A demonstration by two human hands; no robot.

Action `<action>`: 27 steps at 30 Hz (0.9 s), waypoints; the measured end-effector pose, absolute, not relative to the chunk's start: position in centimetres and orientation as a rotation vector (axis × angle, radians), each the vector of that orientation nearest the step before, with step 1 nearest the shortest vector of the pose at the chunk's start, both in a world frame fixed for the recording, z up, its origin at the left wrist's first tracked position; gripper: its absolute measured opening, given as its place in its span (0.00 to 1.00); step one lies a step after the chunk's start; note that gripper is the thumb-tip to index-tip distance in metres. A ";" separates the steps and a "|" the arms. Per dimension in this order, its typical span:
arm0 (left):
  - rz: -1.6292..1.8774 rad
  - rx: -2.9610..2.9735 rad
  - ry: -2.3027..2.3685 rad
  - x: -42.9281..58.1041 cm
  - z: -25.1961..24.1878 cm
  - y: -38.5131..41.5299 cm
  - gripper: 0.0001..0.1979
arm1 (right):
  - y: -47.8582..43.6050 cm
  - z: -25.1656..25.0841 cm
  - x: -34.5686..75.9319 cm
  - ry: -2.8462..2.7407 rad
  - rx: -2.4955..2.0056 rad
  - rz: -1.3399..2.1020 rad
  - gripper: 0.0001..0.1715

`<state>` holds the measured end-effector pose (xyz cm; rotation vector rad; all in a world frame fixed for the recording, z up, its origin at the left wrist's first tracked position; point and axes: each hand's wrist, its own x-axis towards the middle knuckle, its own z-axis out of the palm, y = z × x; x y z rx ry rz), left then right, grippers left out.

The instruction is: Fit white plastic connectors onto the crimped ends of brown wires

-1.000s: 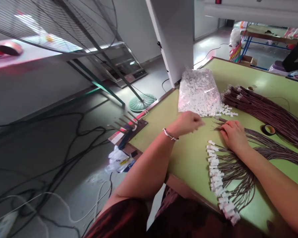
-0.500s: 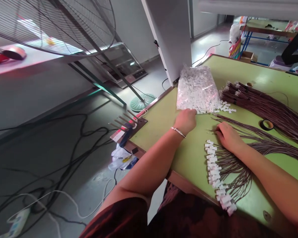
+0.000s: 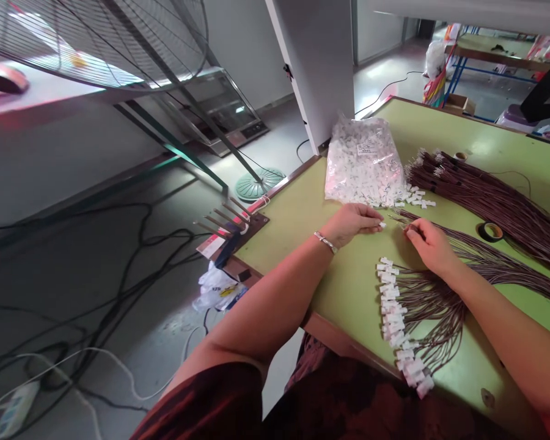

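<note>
Between the thumb and fingers of my left hand (image 3: 355, 223) is a small white connector housing (image 3: 382, 225). Facing it a short way to the right, my right hand (image 3: 431, 244) pinches the end of a thin brown wire (image 3: 401, 220), its tip pointing left. Below my hands, a row of white connectors (image 3: 393, 311) with brown wires attached (image 3: 433, 305) runs toward the table's front edge. Beyond my left hand lies a clear plastic bag of white connectors (image 3: 364, 165), with several loose connectors (image 3: 417, 197) at its lower right corner.
Thick bundles of brown wire (image 3: 495, 201) lie at the right, beside a roll of black tape (image 3: 490, 231). A pronged metal rack (image 3: 238, 226) is fixed at the green table's (image 3: 293, 214) left edge. A large fan (image 3: 119, 49) stands at upper left; cables (image 3: 128, 293) cross the floor.
My left hand has come away from the bag's lower edge, moving right with a white connector in its fingertips. My right hand has lifted slightly and shifted right with the wire.
</note>
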<state>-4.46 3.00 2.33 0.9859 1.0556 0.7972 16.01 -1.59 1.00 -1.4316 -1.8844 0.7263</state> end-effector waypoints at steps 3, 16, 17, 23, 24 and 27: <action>0.769 0.935 0.953 -3.6 1.7 2.7 0.08 | -1.9 1.4 16.3 -1.699 -1.411 0.837 0.10; 0.768 1.025 0.915 -3.4 1.8 2.2 0.05 | -2.5 1.3 16.2 -1.735 -1.435 0.698 0.10; 0.763 1.024 0.924 -3.3 1.8 2.2 0.05 | -2.5 1.4 16.2 -1.740 -1.429 0.699 0.10; 0.695 1.090 1.003 -3.2 1.9 2.1 0.09 | -2.6 1.5 16.1 -1.755 -1.422 0.656 0.09; 0.690 1.102 1.012 -3.2 1.8 2.1 0.10 | -2.6 1.5 16.1 -1.761 -1.420 0.655 0.09; 0.704 1.122 1.012 -3.2 1.6 2.1 0.09 | -2.6 1.5 16.1 -1.756 -1.413 0.658 0.09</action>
